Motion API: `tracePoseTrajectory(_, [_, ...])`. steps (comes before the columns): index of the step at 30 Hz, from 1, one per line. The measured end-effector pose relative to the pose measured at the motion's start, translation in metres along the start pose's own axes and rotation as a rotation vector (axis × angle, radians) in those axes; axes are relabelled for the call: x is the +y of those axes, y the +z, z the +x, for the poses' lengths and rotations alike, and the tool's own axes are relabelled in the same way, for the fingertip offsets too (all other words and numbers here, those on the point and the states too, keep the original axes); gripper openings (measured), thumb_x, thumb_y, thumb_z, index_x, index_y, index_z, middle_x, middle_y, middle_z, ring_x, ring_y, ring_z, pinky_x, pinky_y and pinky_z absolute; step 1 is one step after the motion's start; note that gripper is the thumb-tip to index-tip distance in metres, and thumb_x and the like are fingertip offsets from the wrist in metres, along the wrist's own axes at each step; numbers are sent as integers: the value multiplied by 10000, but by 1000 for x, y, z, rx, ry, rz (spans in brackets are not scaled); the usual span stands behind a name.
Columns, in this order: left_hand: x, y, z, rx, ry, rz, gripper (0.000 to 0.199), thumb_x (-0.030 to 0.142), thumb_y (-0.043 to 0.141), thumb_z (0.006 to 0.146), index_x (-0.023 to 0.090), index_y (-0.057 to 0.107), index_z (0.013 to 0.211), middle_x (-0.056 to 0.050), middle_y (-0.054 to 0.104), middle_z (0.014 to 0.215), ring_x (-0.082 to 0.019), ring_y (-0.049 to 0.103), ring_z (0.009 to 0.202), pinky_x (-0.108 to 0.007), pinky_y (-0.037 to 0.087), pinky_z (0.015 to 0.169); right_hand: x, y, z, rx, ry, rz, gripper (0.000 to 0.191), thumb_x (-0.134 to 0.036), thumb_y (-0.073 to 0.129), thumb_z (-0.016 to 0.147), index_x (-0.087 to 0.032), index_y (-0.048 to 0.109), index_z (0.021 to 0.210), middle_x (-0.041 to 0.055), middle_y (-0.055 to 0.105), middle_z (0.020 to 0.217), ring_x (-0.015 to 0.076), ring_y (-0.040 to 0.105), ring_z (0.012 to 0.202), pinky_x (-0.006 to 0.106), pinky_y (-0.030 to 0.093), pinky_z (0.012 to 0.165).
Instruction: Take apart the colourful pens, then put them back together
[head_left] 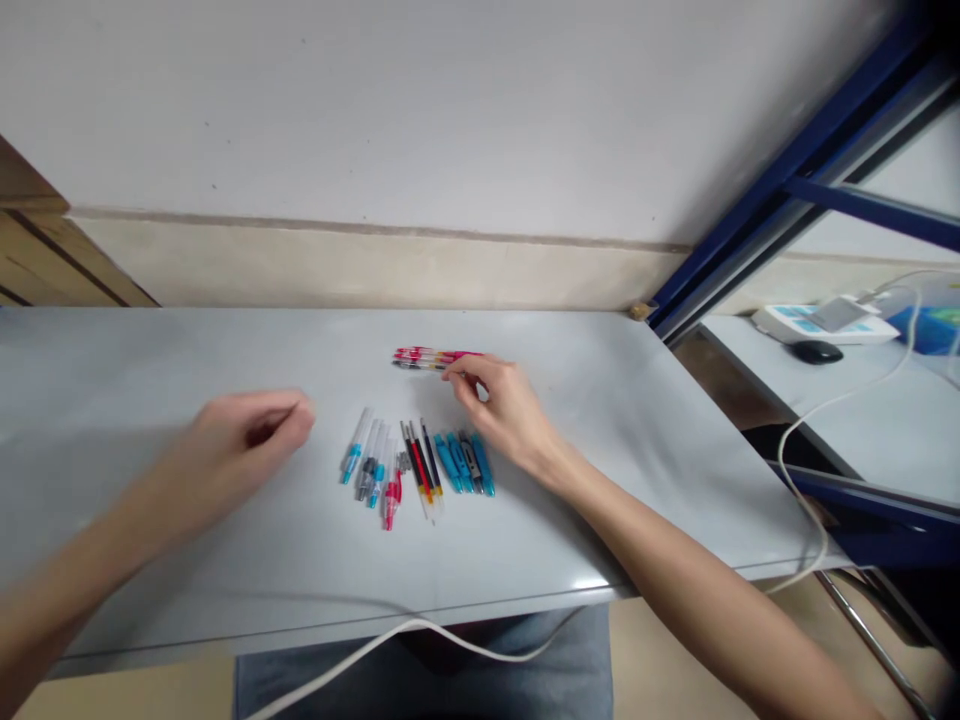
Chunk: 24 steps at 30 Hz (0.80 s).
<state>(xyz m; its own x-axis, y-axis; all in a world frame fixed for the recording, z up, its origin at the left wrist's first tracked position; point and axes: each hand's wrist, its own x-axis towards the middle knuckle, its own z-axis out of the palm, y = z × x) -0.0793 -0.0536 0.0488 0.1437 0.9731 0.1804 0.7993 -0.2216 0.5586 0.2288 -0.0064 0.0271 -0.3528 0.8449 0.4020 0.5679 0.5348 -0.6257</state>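
clear plastic pens [435,358] against right hand's fingers [466,369]

I am watching 2 bare hands on my feed, the left hand [251,435] left of centre and the right hand [502,410] just right of centre. I am seeing both arms uncovered by any sleeve, the left forearm [82,590] reaching the lower left corner and the right forearm [697,600] reaching the lower right. Along the bottom centre, I am picking up blue-grey trousers [480,690] in a soft-looking fabric.
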Motion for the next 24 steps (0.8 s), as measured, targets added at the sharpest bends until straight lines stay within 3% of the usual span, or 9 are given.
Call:
tracePoseTrajectory(3, [29,22,42,31,15,-113,305,406,470,945,212,493,711,40,415,618,-118,382,565,-255,297,531,12,-3,2,40,22,-39,236,-105,468,953,-206,668,1030,52,665,941,195,589,846,314,430,777])
tracePoseTrajectory(6, [36,46,61,43,43,-156,207,361,479,958,216,546,828,44,534,672,-119,468,599,-254,355,604,22,-8,7,9,63,-108,175,-112,496,937,-207,640,967,58,620,925,219,571,879,328,436,783])
tracePoseTrajectory(10, [27,68,59,4,128,-204,163,324,447,993,221,544,912,63,515,654,-111,443,564,-247,351,598,30,-11,10,-38,90,-204,96,-140,559,934,-212,615,903,77,602,976,258,548,963,352,440,801])
tracePoseTrajectory(14, [24,73,54,39,143,-185,152,290,445,1000,222,556,921,64,506,652,-111,443,557,-249,366,608,40,-9,13,-63,115,-333,84,-164,643,922,-207,575,899,73,615,962,267,520,931,362,428,775])
tracePoseTrajectory(19, [27,73,76,116,265,-175,143,208,445,973,200,588,967,-28,641,965,-163,608,864,-292,477,826,49,-4,18,-87,117,-359,74,-148,642,932,-200,608,893,75,639,962,267,522,943,356,422,775])
tracePoseTrajectory(24, [31,82,85,153,412,90,245,203,466,986,176,589,1195,-112,611,1237,-261,567,1179,-420,454,1018,37,-1,17,-21,68,-311,138,-136,543,975,-188,616,869,90,667,926,261,529,924,357,416,789])
